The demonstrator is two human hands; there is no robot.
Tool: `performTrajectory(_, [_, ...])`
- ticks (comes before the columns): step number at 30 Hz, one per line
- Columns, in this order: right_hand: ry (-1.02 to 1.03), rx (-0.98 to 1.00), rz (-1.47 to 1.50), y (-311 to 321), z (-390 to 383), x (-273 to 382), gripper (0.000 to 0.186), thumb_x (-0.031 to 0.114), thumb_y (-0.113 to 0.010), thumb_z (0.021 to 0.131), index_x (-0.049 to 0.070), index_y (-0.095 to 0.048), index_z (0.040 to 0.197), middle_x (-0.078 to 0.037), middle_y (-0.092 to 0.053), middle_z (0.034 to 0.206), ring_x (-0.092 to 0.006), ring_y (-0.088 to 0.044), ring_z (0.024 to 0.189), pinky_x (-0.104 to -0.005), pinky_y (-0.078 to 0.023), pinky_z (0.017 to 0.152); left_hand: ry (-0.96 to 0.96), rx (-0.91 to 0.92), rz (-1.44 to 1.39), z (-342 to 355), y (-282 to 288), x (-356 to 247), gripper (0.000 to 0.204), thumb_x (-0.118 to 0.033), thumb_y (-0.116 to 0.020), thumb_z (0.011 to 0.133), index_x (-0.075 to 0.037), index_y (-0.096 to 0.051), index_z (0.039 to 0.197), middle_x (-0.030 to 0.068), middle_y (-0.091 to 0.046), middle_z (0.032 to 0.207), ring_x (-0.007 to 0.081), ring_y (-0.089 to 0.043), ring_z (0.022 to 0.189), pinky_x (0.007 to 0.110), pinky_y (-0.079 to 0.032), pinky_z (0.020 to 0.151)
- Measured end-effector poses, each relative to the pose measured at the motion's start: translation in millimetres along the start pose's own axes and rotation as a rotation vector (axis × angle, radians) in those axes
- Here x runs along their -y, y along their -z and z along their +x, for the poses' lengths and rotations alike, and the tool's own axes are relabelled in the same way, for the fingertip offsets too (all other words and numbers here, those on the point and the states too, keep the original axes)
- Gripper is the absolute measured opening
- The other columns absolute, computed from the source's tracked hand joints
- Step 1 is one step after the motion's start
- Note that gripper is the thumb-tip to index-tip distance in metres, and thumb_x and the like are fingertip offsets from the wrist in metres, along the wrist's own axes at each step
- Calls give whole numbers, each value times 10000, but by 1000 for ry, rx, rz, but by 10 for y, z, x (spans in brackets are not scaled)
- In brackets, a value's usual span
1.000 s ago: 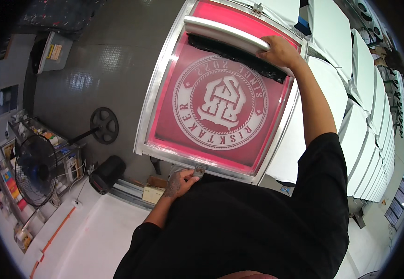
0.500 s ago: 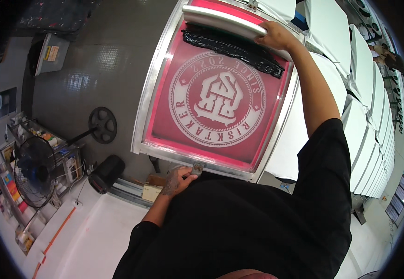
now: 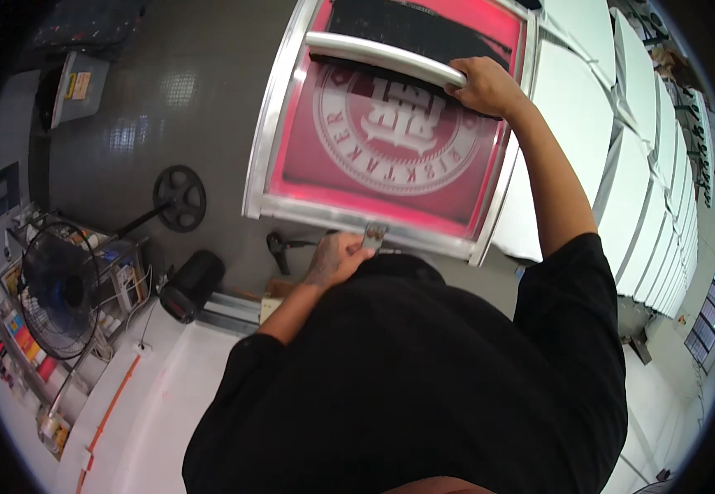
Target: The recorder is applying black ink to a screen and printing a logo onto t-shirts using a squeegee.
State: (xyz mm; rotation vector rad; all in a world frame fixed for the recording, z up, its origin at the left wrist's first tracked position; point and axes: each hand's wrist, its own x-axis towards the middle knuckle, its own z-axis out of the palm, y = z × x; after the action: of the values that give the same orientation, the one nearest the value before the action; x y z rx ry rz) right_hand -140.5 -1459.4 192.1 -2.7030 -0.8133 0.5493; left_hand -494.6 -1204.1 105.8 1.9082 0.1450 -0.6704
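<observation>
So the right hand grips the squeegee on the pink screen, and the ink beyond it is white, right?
Not quite: the head view shows black ink beyond the squeegee; the right hand does grip the squeegee on the pink screen.

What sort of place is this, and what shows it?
Probably a screen-printing workshop: the right hand holds a squeegee over a framed pink screen smeared with black ink, beside a row of white panels.
</observation>
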Motion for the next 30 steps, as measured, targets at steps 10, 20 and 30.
performTrajectory(10, [-50,-113,-59,-1193,-1837,1542,327,58,-722,658,70,-620,969,-113,-654,912,-332,-652,903,-455,-527,809,45,119,-92,80,10,67,366,-293,-847,843,2,-761,1040,112,-756,876,146,-689,779,322,-552,734])
performTrajectory(20, [-164,-132,63,-858,-1763,1415,333,127,-709,763,105,-674,1094,-131,-713,960,-363,-700,929,-483,-552,811,-41,-23,-119,108,-158,307,330,-275,-803,902,-11,-745,1093,86,-745,856,141,-671,790,317,-540,739])
performTrajectory(30, [-131,-273,-58,171,108,-88,265,222,-724,831,127,-715,1078,-214,-726,925,-421,-699,897,-532,-549,815,73,28,-173,89,-71,131,263,-239,-761,916,-14,-747,1052,101,-726,799,142,-677,736,328,-531,696])
